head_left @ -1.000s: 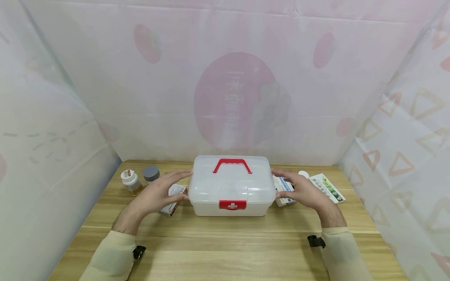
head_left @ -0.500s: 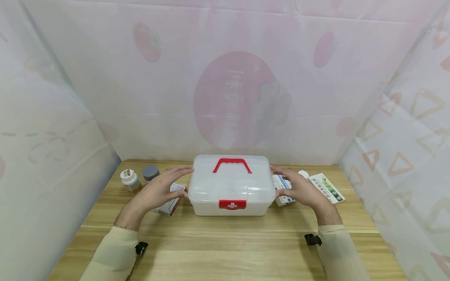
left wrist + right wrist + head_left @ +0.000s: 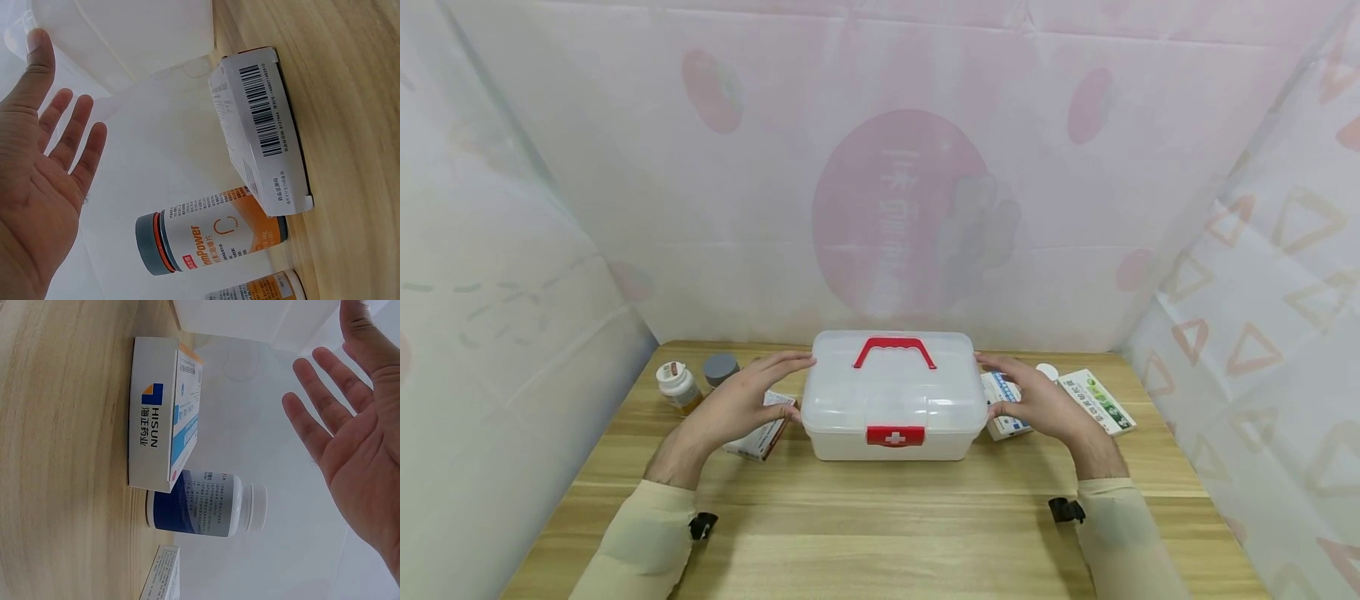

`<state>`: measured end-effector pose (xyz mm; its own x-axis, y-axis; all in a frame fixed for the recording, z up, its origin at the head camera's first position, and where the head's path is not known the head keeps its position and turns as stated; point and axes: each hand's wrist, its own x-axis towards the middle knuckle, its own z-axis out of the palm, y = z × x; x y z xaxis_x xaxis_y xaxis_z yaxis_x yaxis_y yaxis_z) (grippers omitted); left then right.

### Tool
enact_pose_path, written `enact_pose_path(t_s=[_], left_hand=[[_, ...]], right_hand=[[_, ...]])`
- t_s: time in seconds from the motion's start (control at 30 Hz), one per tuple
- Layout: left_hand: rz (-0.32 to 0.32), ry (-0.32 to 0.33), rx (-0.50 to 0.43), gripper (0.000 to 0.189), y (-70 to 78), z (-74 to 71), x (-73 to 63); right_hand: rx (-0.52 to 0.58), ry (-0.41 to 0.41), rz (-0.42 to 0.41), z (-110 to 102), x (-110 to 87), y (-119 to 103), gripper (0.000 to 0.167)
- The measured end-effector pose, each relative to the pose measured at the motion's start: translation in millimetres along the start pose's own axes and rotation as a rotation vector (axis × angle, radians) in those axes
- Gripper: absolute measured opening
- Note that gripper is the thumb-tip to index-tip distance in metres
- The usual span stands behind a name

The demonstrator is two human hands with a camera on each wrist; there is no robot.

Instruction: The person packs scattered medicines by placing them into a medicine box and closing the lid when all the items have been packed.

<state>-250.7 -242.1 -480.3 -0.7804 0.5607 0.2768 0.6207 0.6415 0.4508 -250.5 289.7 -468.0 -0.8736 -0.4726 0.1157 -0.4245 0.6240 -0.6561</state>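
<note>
A lidded white translucent first-aid box (image 3: 895,396) stands on the table, its lid down. It has a red handle (image 3: 895,342) lying on the lid and a red latch (image 3: 895,436) with a white cross at the front. My left hand (image 3: 741,404) is at the box's left side and my right hand (image 3: 1041,402) at its right, fingers and thumbs spread towards it. The thumb tips come very close to the box sides; whether they touch, I cannot tell. In the wrist views, the left palm (image 3: 40,175) and right palm (image 3: 369,450) show extended fingers holding nothing.
Left of the box are a medicine carton (image 3: 265,131), a grey-capped bottle (image 3: 200,234) and a white-capped bottle (image 3: 678,387). On the right stand a Hisun carton (image 3: 153,415), a blue-and-white bottle (image 3: 197,503) and a white-green carton (image 3: 1097,402). Fabric walls enclose the wooden table (image 3: 880,533).
Both hands have shifted very slightly beside the box, the forearms drawing a little inwards. The first-aid box has stayed in place with its lid down.
</note>
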Motion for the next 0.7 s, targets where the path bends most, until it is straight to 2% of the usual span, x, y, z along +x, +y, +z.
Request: enact_pose_path(t_s=[0.37,0.7], left_hand=[[-0.011,-0.012,-0.012,0.090,2.2,-1.4,1.6],[-0.018,0.002,0.022,0.091,4.2,-1.9,3.1]], right_hand=[[-0.006,-0.003,0.014,-1.4,0.2,0.2,0.095],[-0.009,-0.012,-0.006,-1.4,-0.3,0.8,0.097]])
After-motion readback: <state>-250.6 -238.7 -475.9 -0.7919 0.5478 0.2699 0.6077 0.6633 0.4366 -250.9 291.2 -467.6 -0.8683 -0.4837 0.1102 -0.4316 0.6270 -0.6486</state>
